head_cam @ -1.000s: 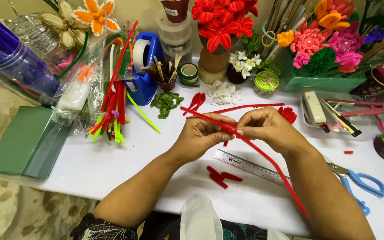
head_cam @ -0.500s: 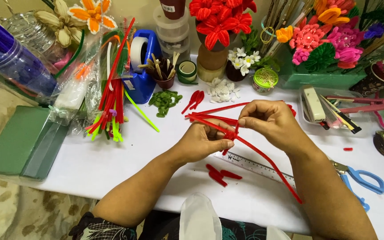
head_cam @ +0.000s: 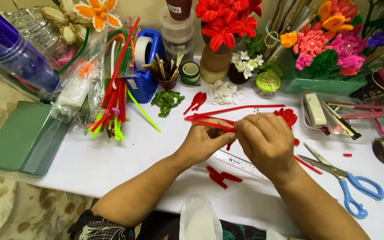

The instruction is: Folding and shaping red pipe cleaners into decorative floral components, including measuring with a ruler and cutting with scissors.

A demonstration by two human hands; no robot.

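Leftmost, green blocks (head_cam: 18,138): flat at the counter (head_cam: 125,155) edge.
Bundle of sticks (head_cam: 114,109): red and green, beside a blue tape holder (head_cam: 147,66).
Left hand (head_cam: 203,142): grip pressed together, pinching the red pipe cleaner (head_cam: 210,123).
Red pipe cleaner: held above the counter between both hands, over a clear ruler (head_cam: 238,162).
Right hand (head_cam: 267,142): grip pinching the same pipe cleaner.
Scissors (head_cam: 347,182): blue-handled, lying near the right hand.
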